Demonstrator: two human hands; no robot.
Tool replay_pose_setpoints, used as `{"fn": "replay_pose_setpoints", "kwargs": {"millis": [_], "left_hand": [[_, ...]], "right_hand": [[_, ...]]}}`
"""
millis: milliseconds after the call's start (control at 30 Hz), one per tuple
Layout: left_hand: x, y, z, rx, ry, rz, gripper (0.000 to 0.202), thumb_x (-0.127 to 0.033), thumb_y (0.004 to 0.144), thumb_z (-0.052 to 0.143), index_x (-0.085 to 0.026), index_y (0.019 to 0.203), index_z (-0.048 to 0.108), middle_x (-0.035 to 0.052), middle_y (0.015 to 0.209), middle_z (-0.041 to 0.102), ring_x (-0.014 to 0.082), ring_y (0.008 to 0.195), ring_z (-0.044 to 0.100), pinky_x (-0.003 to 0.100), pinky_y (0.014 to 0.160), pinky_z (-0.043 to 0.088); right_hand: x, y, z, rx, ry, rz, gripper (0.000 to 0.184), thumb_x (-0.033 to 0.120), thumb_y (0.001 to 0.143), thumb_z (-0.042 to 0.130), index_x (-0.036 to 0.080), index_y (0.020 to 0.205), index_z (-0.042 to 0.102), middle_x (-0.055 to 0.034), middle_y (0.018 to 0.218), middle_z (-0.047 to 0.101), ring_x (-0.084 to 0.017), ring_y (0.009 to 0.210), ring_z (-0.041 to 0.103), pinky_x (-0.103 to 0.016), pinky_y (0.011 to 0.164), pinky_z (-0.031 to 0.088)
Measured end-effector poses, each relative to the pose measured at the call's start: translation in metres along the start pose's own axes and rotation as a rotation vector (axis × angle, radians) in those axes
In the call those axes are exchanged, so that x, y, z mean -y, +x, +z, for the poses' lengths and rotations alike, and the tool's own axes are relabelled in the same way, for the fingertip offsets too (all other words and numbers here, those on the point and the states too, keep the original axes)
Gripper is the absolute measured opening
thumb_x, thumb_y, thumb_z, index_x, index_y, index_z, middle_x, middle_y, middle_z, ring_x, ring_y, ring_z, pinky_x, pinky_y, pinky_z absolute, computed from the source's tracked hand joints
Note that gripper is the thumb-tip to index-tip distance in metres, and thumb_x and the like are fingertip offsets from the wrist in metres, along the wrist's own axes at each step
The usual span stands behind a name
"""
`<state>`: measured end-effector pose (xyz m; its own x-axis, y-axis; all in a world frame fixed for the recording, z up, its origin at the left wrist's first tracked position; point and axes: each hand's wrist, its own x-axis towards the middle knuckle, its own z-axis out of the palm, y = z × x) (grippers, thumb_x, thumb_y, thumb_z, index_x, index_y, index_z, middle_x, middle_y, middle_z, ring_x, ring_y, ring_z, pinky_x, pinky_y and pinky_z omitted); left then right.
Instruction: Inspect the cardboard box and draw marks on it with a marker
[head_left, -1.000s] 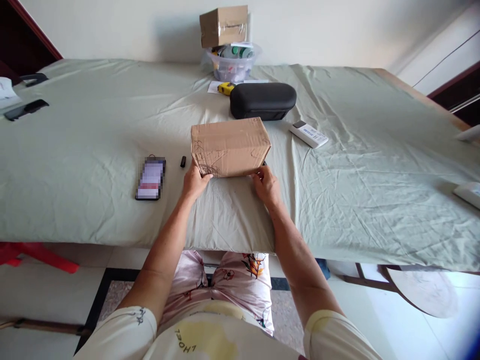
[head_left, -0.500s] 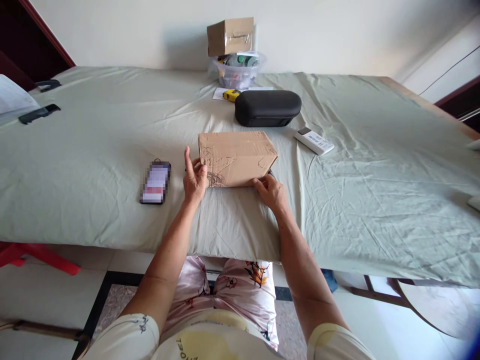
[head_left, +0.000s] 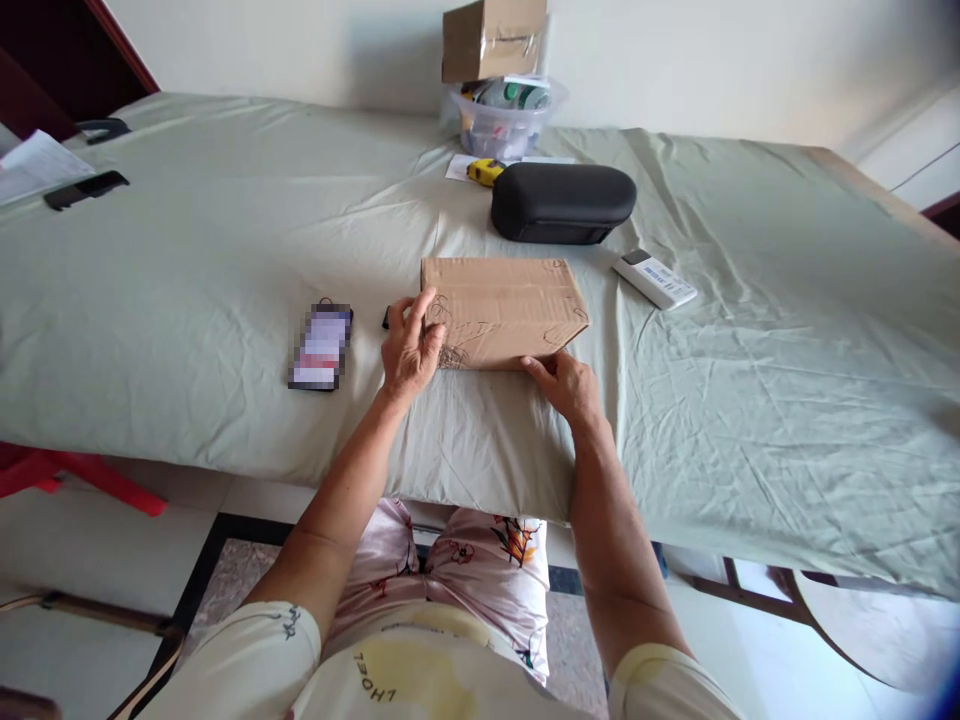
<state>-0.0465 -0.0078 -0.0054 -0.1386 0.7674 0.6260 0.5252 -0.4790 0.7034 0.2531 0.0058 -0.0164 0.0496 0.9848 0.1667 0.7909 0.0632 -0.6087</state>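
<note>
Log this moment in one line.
left hand: brown rectangular cardboard box, left end; right hand: box, lower right corner; black rounded case: behind box

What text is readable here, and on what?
"LHOEL", upside down, probable reading: shirt front
Left sleeve script: unreadable
Phone screen: pixelated, unreadable
White gadget label: too blurred
Cardboard box under the hands: pen scrawls, no legible words
Papers at left: unreadable

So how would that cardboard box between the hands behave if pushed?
The cardboard box probably keeps its shape, since its edges look straight. Its flat sides suggest sliding rather than rolling, though the wrinkled cloth might bunch up. Weight is hard to judge.
</note>
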Motion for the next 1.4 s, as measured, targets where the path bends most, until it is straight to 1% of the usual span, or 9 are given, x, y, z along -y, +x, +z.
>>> {"fn": "replay_pose_setpoints", "kwargs": {"millis": [200, 267, 467, 633, 933, 1100, 1233, 1333, 1400], "left_hand": [[-0.003, 0.003, 0.004, 0.002, -0.085, 0.110, 0.065, -0.073, 0.105, 0.038, -0.035, 0.157, 0.046, 0.0077, 0.177, 0.031, 0.0326, 0.168, 0.025, 0.053, 0.134, 0.031], [-0.002, 0.002, 0.008, 0.004, -0.111, 0.146, 0.060, -0.068, 0.107, 0.036, -0.038, 0.159, 0.042, 0.0055, 0.180, 0.026, 0.0313, 0.170, 0.021, 0.055, 0.135, 0.029], [0.003, 0.000, 0.010, -0.053, -0.059, 0.164, 0.052, -0.060, 0.110, 0.041, -0.030, 0.150, 0.052, 0.0112, 0.180, 0.029, 0.0298, 0.168, 0.028, 0.050, 0.136, 0.026], [0.007, 0.000, 0.008, -0.055, -0.061, 0.203, 0.048, -0.057, 0.110, 0.044, -0.030, 0.149, 0.055, 0.0120, 0.177, 0.035, 0.0288, 0.165, 0.034, 0.051, 0.135, 0.030], [0.009, -0.003, 0.012, -0.093, -0.041, 0.177, 0.050, -0.057, 0.111, 0.041, -0.028, 0.148, 0.057, 0.0134, 0.171, 0.043, 0.0280, 0.162, 0.040, 0.051, 0.132, 0.036], [0.008, -0.004, 0.013, -0.100, -0.030, 0.195, 0.056, -0.060, 0.109, 0.044, -0.027, 0.153, 0.052, 0.0159, 0.167, 0.047, 0.0307, 0.158, 0.045, 0.052, 0.131, 0.038], [0.008, -0.004, 0.015, -0.119, 0.017, 0.227, 0.064, -0.064, 0.105, 0.051, -0.026, 0.155, 0.047, 0.0183, 0.165, 0.046, 0.0334, 0.156, 0.046, 0.054, 0.129, 0.040], [0.007, -0.005, 0.016, -0.119, 0.015, 0.218, 0.061, -0.062, 0.105, 0.052, -0.026, 0.154, 0.048, 0.0182, 0.164, 0.047, 0.0337, 0.155, 0.046, 0.054, 0.128, 0.040], [0.005, -0.005, 0.016, -0.111, 0.002, 0.201, 0.061, -0.061, 0.105, 0.053, -0.026, 0.154, 0.048, 0.0179, 0.164, 0.046, 0.0340, 0.155, 0.046, 0.054, 0.129, 0.039]], "right_hand": [[-0.003, 0.000, 0.001, -0.021, 0.032, -0.043, 0.065, 0.089, 0.081, 0.062, 0.024, 0.077, 0.061, -0.0067, 0.069, 0.066, -0.022, 0.064, 0.059, -0.035, 0.062, 0.041], [-0.002, 0.000, 0.000, 0.001, -0.021, -0.005, 0.061, 0.085, 0.084, 0.062, 0.024, 0.079, 0.062, -0.0082, 0.073, 0.068, -0.024, 0.067, 0.062, -0.036, 0.064, 0.042], [0.009, 0.000, -0.004, 0.076, -0.133, 0.069, 0.055, 0.076, 0.092, 0.058, 0.021, 0.090, 0.066, -0.0124, 0.085, 0.074, -0.031, 0.080, 0.072, -0.040, 0.070, 0.047], [0.018, -0.002, -0.006, 0.081, -0.149, 0.099, 0.052, 0.071, 0.095, 0.059, 0.020, 0.097, 0.069, -0.0139, 0.089, 0.076, -0.034, 0.086, 0.074, -0.040, 0.072, 0.049], [0.020, -0.006, -0.008, 0.072, -0.127, 0.052, 0.046, 0.065, 0.097, 0.060, 0.020, 0.096, 0.069, -0.0119, 0.088, 0.076, -0.028, 0.080, 0.072, -0.037, 0.071, 0.048], [0.012, -0.004, -0.019, 0.087, -0.074, 0.010, 0.024, 0.046, 0.086, 0.071, 0.022, 0.092, 0.072, -0.0032, 0.074, 0.071, -0.021, 0.068, 0.064, -0.033, 0.067, 0.044], [-0.003, -0.001, -0.028, -0.100, 0.005, 0.049, 0.022, 0.035, 0.086, 0.060, 0.022, 0.096, 0.075, -0.0013, 0.071, 0.068, -0.018, 0.065, 0.059, -0.033, 0.069, 0.045], [-0.011, 0.002, -0.024, -0.282, 0.012, 0.029, 0.031, 0.033, 0.086, 0.058, 0.021, 0.109, 0.076, -0.0076, 0.091, 0.072, -0.021, 0.078, 0.062, -0.038, 0.080, 0.051], [-0.013, 0.002, -0.017, -0.288, -0.053, -0.018, 0.040, 0.031, 0.085, 0.060, 0.022, 0.120, 0.076, -0.0125, 0.108, 0.072, -0.025, 0.093, 0.063, -0.044, 0.092, 0.051]]}}
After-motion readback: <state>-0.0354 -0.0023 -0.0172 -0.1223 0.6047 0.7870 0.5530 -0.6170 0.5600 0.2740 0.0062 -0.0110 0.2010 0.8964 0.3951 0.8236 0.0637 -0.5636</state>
